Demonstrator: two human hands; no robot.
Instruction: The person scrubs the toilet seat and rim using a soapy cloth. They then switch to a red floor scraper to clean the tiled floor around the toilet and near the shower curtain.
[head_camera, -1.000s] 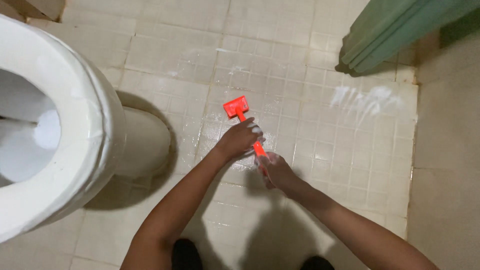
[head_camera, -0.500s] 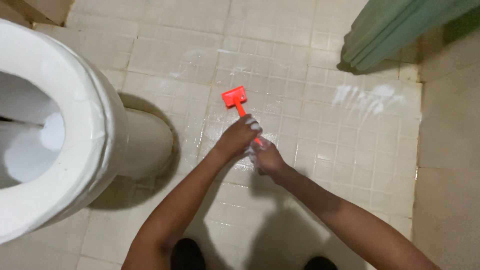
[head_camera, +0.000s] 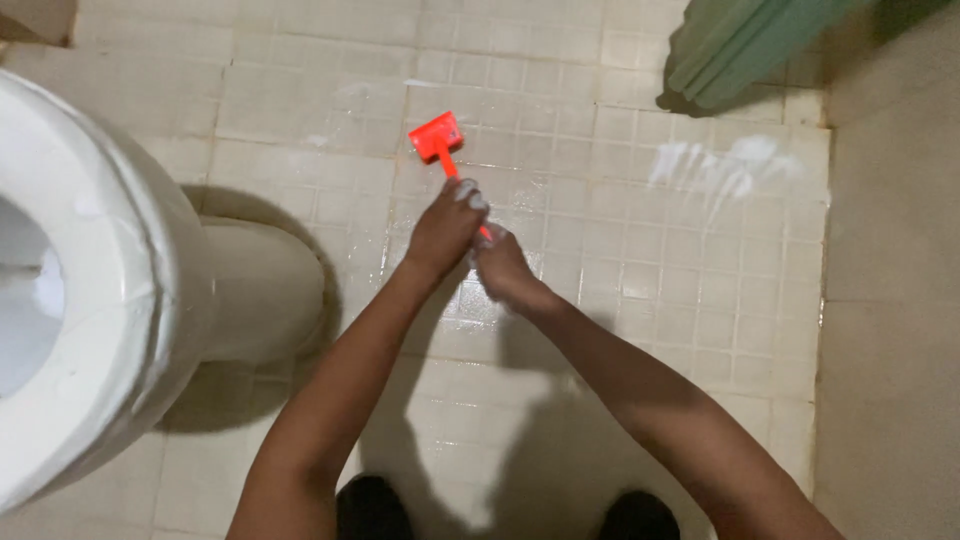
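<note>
Two hands share one short orange brush over a wet tiled floor (head_camera: 620, 330), which fills the frame and is the largest element; its pale square tiles glisten at centre and carry white foamy streaks (head_camera: 720, 165) at upper right, consistent with a surface being scrubbed with suds. Next in size, a white toilet (head_camera: 90, 290) occupies the left edge, its pedestal casting a shadow toward lower centre; the brush lies well apart from it, on open tiles. A green panel (head_camera: 740, 40), probably a door, cuts the upper right corner, just above the foam. Both forearms rise from the bottom edge and converge at centre, a posture that likely lets body weight press down the handle. The left hand (head_camera: 445, 228) is closed in a grip high on the handle, knuckles flecked with foam, nearer the head, where it can steer. The right hand (head_camera: 503, 270) is closed in a grip on the lower end of the handle, just beside and touching the left, where it can push. The orange brush (head_camera: 436, 137) points toward upper centre, its flat rectangular head resting on the tiles above the hands; only a short stretch of handle shows between head and fingers. Two dark shoe tips (head_camera: 372, 505) sit at the bottom edge.
</note>
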